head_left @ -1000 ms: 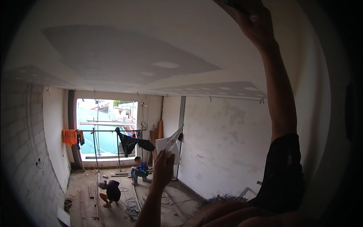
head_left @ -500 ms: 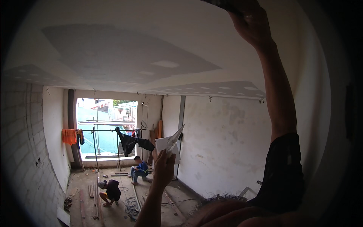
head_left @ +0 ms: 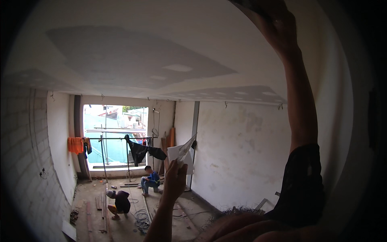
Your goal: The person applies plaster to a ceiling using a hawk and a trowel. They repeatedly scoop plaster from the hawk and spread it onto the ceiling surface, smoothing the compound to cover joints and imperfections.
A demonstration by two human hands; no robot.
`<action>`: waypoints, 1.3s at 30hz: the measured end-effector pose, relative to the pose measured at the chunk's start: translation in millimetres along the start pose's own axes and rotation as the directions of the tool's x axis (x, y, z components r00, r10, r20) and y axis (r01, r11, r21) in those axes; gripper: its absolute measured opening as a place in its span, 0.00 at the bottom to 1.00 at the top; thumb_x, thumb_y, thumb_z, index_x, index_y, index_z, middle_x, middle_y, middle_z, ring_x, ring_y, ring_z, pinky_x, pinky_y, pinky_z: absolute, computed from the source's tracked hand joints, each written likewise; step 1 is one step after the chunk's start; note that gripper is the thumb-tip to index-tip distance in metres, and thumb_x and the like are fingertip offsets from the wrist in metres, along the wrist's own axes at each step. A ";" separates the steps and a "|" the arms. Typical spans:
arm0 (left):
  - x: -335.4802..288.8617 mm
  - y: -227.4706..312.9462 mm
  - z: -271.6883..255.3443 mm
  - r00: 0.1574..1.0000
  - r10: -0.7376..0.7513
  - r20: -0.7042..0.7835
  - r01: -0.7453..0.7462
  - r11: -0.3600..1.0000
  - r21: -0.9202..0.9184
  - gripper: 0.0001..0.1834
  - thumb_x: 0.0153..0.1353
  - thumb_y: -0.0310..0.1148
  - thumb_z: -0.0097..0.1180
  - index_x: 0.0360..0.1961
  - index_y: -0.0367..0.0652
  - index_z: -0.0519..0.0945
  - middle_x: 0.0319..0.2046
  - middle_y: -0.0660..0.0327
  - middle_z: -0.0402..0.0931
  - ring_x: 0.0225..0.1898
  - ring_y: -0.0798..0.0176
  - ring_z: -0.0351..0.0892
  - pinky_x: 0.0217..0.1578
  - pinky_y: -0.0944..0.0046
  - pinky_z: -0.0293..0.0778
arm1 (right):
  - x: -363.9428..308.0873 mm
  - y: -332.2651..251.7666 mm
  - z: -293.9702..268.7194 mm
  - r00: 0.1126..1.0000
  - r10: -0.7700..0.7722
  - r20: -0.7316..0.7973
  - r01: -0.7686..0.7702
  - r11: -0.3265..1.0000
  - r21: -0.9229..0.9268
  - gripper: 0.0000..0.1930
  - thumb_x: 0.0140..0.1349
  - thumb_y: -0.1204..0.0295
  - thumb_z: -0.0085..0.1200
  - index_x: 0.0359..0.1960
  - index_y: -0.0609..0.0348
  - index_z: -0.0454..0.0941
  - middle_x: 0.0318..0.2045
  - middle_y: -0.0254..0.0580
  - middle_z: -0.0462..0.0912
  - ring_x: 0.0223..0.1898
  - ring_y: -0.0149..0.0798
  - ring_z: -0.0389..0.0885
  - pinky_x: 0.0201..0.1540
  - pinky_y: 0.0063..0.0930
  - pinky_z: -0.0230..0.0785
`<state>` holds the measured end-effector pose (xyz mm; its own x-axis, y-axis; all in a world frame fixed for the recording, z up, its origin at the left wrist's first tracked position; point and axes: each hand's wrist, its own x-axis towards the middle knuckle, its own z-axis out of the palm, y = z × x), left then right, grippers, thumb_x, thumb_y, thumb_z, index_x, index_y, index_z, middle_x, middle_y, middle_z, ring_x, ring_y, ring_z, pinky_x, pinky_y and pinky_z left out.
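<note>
My left hand (head_left: 176,177), raised in front of me, is closed around a white flat board (head_left: 186,163). A thin greyish, pointed sheet or blade (head_left: 186,148) slants up from it; how the two join I cannot make out. My right hand (head_left: 279,24) reaches overhead against the ceiling, closed on a dark flat-edged tool (head_left: 246,5). The upper edge of the picture cuts off that tool and part of the fingers. The ceiling (head_left: 133,56) beneath it is white with large grey areas and pale patches.
Far below, one person (head_left: 119,201) crouches on the floor and another (head_left: 150,180) sits by the window (head_left: 115,121). Boards, coiled cable (head_left: 142,221) and debris lie around them. Clothes (head_left: 75,145) hang on a rail. A pale wall (head_left: 242,153) rises at right.
My right hand has slid to the right along the ceiling with the dark tool. My left hand has barely moved. The crouching person has shifted slightly.
</note>
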<state>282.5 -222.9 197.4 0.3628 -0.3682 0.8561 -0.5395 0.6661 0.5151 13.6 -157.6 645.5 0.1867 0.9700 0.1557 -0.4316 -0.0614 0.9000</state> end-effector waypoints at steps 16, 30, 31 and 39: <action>-3.1 2.5 1.2 1.000 0.001 0.014 -0.001 0.999 0.033 0.12 0.72 0.30 0.54 0.52 0.34 0.76 0.36 0.57 0.77 0.35 0.68 0.72 0.39 0.63 0.71 | 9.6 -23.7 12.7 0.998 0.035 0.043 -0.034 0.999 -0.020 0.18 0.58 0.83 0.62 0.51 0.57 0.85 0.50 0.43 0.88 0.45 0.41 0.86 0.50 0.34 0.71; -4.6 10.8 -1.0 0.999 -0.041 0.022 0.041 0.999 0.011 0.09 0.70 0.28 0.55 0.46 0.33 0.76 0.37 0.49 0.75 0.37 0.51 0.78 0.41 0.55 0.73 | 8.4 -15.0 5.7 1.000 0.025 0.000 -0.025 0.999 0.034 0.16 0.63 0.81 0.61 0.53 0.57 0.84 0.54 0.42 0.87 0.54 0.40 0.86 0.52 0.33 0.70; -4.7 10.4 -0.2 0.999 -0.029 0.020 0.029 1.000 0.008 0.09 0.70 0.28 0.55 0.46 0.33 0.76 0.37 0.49 0.75 0.36 0.51 0.78 0.41 0.54 0.73 | 9.9 -15.6 5.6 1.000 0.019 0.000 -0.019 0.999 0.037 0.16 0.63 0.81 0.61 0.53 0.57 0.84 0.54 0.42 0.87 0.54 0.39 0.86 0.51 0.32 0.70; -6.1 8.9 1.9 0.999 -0.040 0.034 0.039 0.999 0.034 0.08 0.70 0.29 0.55 0.44 0.33 0.75 0.36 0.49 0.75 0.36 0.51 0.77 0.40 0.55 0.73 | 7.6 -16.5 10.0 1.000 0.008 0.018 -0.008 1.000 0.008 0.15 0.62 0.81 0.62 0.51 0.57 0.85 0.52 0.40 0.88 0.54 0.39 0.86 0.51 0.33 0.71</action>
<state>274.1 -216.0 196.8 0.3579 -0.4166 0.8357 -0.5504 0.6289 0.5492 31.0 -151.5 635.9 0.1993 0.9649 0.1707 -0.4261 -0.0715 0.9018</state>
